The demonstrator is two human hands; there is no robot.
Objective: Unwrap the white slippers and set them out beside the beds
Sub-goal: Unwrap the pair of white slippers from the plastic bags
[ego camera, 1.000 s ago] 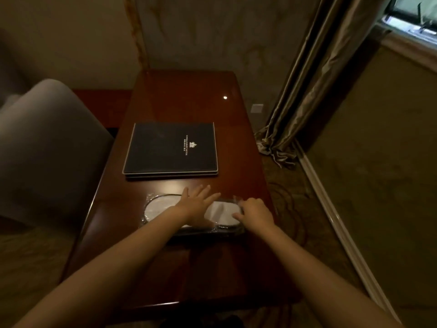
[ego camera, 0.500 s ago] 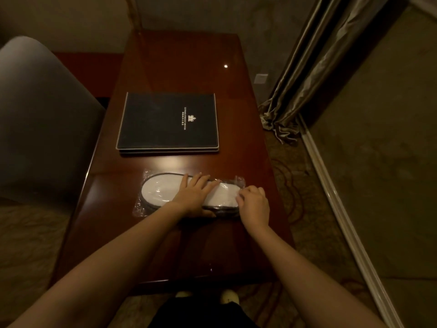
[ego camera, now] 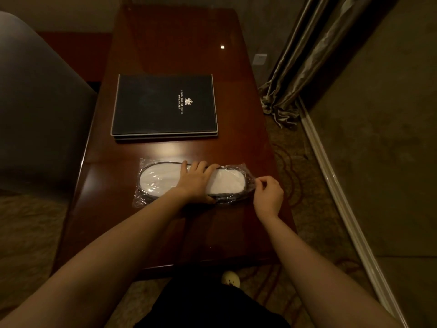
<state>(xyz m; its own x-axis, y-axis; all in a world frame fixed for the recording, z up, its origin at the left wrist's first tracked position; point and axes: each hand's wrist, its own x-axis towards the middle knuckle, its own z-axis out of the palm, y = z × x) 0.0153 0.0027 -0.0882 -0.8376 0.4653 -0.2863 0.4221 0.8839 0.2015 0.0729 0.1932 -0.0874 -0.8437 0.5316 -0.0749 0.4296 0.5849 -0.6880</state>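
Well — left hand (ego camera: 196, 183): fingers straight, pressing slippers (ego camera: 160, 181), mid-frame
right hand (ego camera: 268, 192): pinching wrap (ego camera: 249, 172) — its right end
folder (ego camera: 165, 105): above, apart

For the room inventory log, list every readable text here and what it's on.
"SUNSEA FOREST HOTEL", sideways beside a crest, on the black folder; letters small, reading unsure.
Smaller line beside it: too small to read.
On the plastic wrapper: no print visible.

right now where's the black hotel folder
In the head view, the black folder lies flat on the wooden desk, just beyond the wrapped slippers and left of the curtain.
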